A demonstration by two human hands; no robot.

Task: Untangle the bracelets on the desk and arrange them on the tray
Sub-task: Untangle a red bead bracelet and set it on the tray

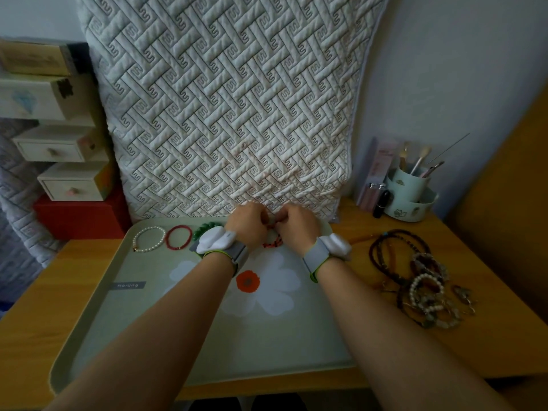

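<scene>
Both hands up at the far edge of the tray [98, 321], side by side and nearly touching. Left hand [247, 225] and right hand [296, 226] curled in, fingertips pinched on a red-and-black beaded bracelet [274, 243] dangling just below and between them, partly hidden behind the wrists. Hard to say how tight the pinch is, but fingers closed on the strand for sure.

Left of the hands, lined up along the tray's far rim: a pearl bracelet [149, 239], round glossy white beads in a neat loop; then a thin dark red bracelet [179, 237], small beads, also a clean circle; then a green bracelet [207, 228], chunkier and mostly covered by the left wrist band.

Tray: smooth, pale green, rounded corners, big white flower print with an orange centre.

Off to the right on the wooden desk [474, 262], well apart from the hands: tangled pile of bracelets [421, 286], dark brown cords looped over pearly and greyish stone beads, all knotted together.
</scene>
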